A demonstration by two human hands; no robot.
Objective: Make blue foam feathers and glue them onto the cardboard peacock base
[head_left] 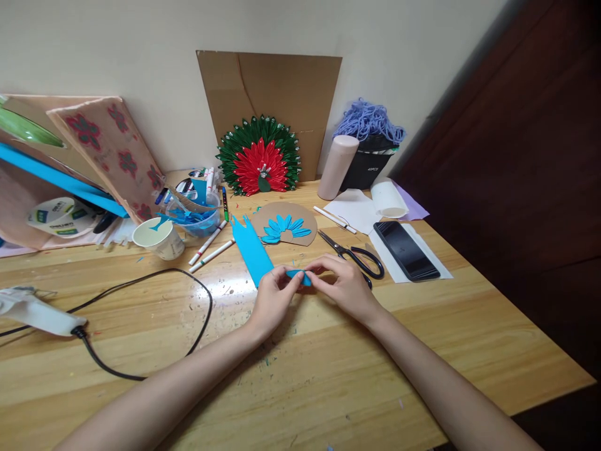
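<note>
Between my two hands is a small blue paper petal point(298, 275). My left hand point(275, 297) pinches its left end between thumb and forefinger. At its right end, the thumb and forefinger of my right hand point(345, 285) are closed on the same piece. A blue paper strip point(251, 250) with a jagged cut end lies beside and partly under my left hand. Just beyond is a rounded cardboard piece point(307, 220) bearing a fan of blue petals point(282, 229). Black-handled scissors point(350, 252) lie behind my right hand, their handles partly hidden.
A hot glue gun point(42, 310) and its looping black cord point(209, 300) are on the left. Behind stand a paper cup point(159, 241), a tub of blue scraps point(197, 219), and a red-green peacock craft point(260, 160). A phone point(406, 250) and pink bottle point(337, 166) are on the right.
</note>
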